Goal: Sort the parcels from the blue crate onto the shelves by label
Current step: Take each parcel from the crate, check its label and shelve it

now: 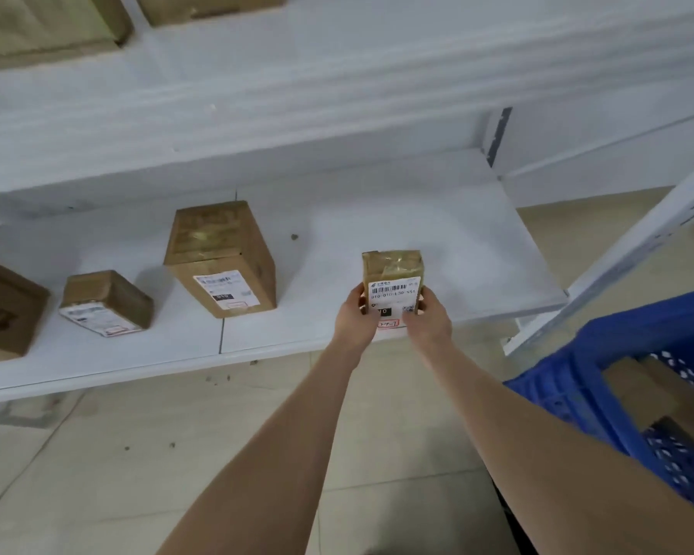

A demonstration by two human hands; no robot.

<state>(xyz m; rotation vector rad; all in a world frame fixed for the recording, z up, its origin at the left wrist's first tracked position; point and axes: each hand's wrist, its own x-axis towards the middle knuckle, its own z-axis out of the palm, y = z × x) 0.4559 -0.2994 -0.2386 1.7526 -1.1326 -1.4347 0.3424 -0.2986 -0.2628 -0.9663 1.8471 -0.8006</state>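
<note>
One held parcel [391, 274], three boxes [221, 260] on white shelf [437, 218].

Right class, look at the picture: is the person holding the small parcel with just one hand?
No, the left hand and right hand both grip the small parcel at its sides.

free: shelf [437, 218] rt of tall box [221, 258] | blocks: rt post [634, 250], blue crate [601, 354] low-rt

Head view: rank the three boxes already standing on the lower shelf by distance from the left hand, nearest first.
1. Tall upright box, just left of the left hand gripping the parcel.
2. Small low box, further left.
3. Large box, cut off at the frame's left edge.
</note>
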